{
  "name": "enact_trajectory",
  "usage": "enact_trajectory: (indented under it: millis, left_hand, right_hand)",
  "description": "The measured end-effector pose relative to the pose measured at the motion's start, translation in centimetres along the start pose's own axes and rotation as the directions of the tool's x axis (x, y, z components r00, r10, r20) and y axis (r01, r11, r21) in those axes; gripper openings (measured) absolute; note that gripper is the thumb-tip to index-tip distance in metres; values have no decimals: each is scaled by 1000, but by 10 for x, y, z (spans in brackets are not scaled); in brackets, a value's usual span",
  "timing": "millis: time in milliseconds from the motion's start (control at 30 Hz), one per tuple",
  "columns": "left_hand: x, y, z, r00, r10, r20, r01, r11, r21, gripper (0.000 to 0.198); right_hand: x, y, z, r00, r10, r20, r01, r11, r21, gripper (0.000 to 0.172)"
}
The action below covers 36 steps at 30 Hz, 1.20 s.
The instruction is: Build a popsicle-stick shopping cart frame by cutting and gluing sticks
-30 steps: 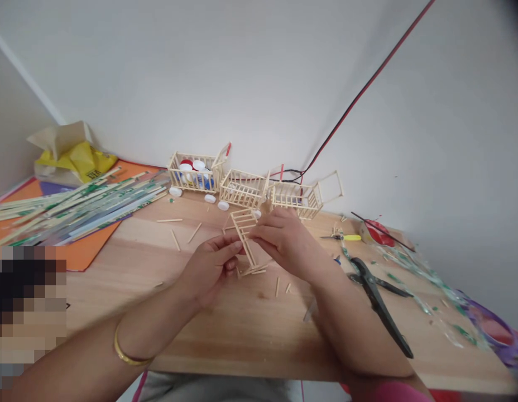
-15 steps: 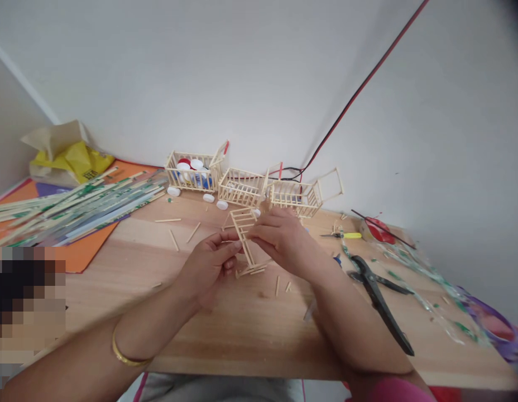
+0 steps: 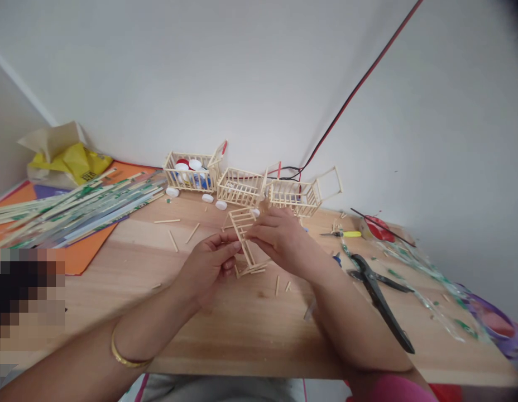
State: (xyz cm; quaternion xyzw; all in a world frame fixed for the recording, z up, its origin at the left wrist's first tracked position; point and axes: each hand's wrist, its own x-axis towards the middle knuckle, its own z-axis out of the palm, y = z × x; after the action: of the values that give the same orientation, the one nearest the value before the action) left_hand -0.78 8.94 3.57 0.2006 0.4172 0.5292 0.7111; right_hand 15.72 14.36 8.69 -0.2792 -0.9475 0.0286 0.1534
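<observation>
A small open frame of thin wooden sticks [image 3: 248,252] is tilted between my hands, just above the table. My left hand [image 3: 206,268] pinches its left side between thumb and fingers. Against the frame's upper right part, my right hand [image 3: 279,237] has its fingers pressed together; whatever lies between those fingertips is hidden. Right behind stand mini carts built of sticks: one with white wheels and bottle caps inside [image 3: 192,170], a second [image 3: 240,187] in the middle, and a third [image 3: 295,195] partly covered by my right hand.
Long sticks in wrappers [image 3: 95,206] lie on an orange sheet [image 3: 81,259] at left, by a yellow bag [image 3: 75,162]. Black pliers [image 3: 378,290], a yellow-handled tool [image 3: 350,234] and clear wrappers [image 3: 435,312] are at right. Cut stick pieces [image 3: 172,241] dot the wooden table [image 3: 225,346].
Both hands keep their places on the stick frame, with hardly any movement. The whole view has shifted very slightly.
</observation>
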Motion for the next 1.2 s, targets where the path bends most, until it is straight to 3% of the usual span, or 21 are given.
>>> enact_trajectory:
  millis: [600,767,867,933,1000,1067,1200]
  left_hand:
    - [2,-3,-3,999,7,33,-8,1000,14,24]
    - [2,-3,-2,1000,-4,22,4,1000,17,23]
    - [1,-1,-2,1000,-18,24,17,1000,11,22]
    - [0,0,-1,999,-30,29,29,1000,9,21]
    - [0,0,-1,999,-43,30,43,999,7,20]
    - [-1,1,0,998,-50,29,50,999,4,21]
    - [0,0,1,998,-48,26,48,999,24,24]
  right_hand:
    - [0,1,3,1000,-13,-8,13,1000,-15,17]
    - [-2,4,-4,1000,-6,-7,6,998,58,16]
    - [-7,10,-14,995,65,-74,-56,992,116,16]
    - [-11,14,-19,972,204,-113,-185,969,162,15]
    - [-16,19,-20,930,359,-76,-339,919,201,15]
    - [-19,25,-18,894,446,41,-444,868,222,22]
    - [-19,30,-15,859,423,289,-501,809,306,28]
